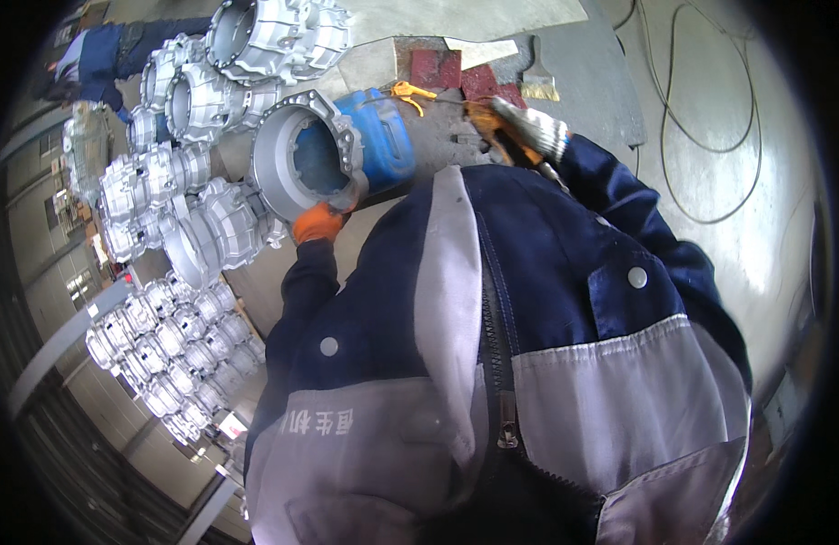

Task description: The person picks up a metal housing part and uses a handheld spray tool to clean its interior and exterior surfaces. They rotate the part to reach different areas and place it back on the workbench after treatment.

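A grey cast metal housing [272, 156], ring-shaped with a bolt-holed flange, stands on the dark worktop with its wide opening toward me. My left hand [317, 223], in an orange glove, is closed on the lower edge of its rim. To the right, my right hand [528, 132] wears a white glove with an orange palm. Its fingers curl over the worktop edge area around something dark and slim that I cannot make out. A blue plastic jerrycan [381, 136] lies behind the housing. Between the jerrycan and my right hand rests a yellow-orange air blow gun [410, 94].
Dark red abrasive pads [436, 68] and a flat paintbrush [539, 80] lie at the back. Several more housings [224, 91] crowd the left, with stacked castings [178, 350] below them. Another person [101, 59] is at the far left. A cable [755, 118] loops across the floor at right.
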Available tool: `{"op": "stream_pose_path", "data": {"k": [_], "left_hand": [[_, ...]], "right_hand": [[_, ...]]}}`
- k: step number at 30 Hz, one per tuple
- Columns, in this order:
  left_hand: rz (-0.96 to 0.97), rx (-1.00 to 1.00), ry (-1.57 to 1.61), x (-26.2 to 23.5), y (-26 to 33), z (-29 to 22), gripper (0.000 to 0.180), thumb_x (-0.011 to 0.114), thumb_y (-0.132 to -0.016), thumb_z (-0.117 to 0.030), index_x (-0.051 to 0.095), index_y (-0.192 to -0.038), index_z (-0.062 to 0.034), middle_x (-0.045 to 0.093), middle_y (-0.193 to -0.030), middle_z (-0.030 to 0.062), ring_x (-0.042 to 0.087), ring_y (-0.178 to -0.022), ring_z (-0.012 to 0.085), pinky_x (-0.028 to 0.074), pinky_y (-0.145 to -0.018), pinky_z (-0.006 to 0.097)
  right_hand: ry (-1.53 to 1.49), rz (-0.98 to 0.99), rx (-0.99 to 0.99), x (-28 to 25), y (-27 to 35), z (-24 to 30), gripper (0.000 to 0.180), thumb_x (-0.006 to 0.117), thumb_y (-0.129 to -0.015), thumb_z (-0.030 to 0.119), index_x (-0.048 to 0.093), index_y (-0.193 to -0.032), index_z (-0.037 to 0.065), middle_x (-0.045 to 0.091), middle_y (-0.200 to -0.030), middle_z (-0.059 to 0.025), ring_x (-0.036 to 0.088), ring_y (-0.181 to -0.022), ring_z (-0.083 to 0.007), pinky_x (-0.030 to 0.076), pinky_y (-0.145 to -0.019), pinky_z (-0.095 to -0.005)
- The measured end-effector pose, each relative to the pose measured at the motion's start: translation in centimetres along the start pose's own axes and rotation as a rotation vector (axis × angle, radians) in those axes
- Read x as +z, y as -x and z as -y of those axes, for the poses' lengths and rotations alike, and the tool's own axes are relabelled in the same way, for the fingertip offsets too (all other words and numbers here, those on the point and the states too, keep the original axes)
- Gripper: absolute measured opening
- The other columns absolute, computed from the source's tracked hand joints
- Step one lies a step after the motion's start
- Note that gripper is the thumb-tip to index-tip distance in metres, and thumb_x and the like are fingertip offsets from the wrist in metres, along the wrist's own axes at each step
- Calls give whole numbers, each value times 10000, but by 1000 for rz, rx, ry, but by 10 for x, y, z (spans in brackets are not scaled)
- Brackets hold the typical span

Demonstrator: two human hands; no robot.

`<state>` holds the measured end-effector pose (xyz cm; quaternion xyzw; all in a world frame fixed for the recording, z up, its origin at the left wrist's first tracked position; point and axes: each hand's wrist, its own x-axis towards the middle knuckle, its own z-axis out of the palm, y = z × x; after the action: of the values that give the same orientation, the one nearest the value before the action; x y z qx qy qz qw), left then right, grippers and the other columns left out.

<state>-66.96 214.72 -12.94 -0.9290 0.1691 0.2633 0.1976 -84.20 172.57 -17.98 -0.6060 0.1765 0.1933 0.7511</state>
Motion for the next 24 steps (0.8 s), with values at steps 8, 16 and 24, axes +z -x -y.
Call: {"op": "stream_pose_path", "data": {"k": [8, 16, 24], "left_hand": [[-223, -80, 424, -39, -53, -69, 435, 594, -791, -463, 632, -1012, -90, 638, -932, 216, 599, -896, 394, 464, -779, 454], [123, 169, 477, -27, -23, -12, 710, 696, -683, -412, 458, -1253, -62, 599, -1104, 241, 557, -1042, 412, 439, -869, 427], [95, 1, 346, -3, -5, -34, 616, 700, -667, -324, 520, -1201, -76, 613, -1125, 188, 579, -1053, 344, 450, -891, 397]], "right_hand": [[-545, 86, 23, -23, 46, 17, 547, 490, -933, 450, 455, -1326, 71, 569, -1176, -50, 570, -929, -129, 476, -781, -251], [-119, -10, 20, 30, -32, 74, 603, 377, -933, 560, 619, -1045, 20, 641, -778, -74, 593, -589, -136, 472, -507, -279], [-506, 131, -38, -2, -23, 10, 522, 460, -948, 447, 505, -1265, 35, 607, -1081, -83, 599, -915, -145, 503, -780, -263]]}}
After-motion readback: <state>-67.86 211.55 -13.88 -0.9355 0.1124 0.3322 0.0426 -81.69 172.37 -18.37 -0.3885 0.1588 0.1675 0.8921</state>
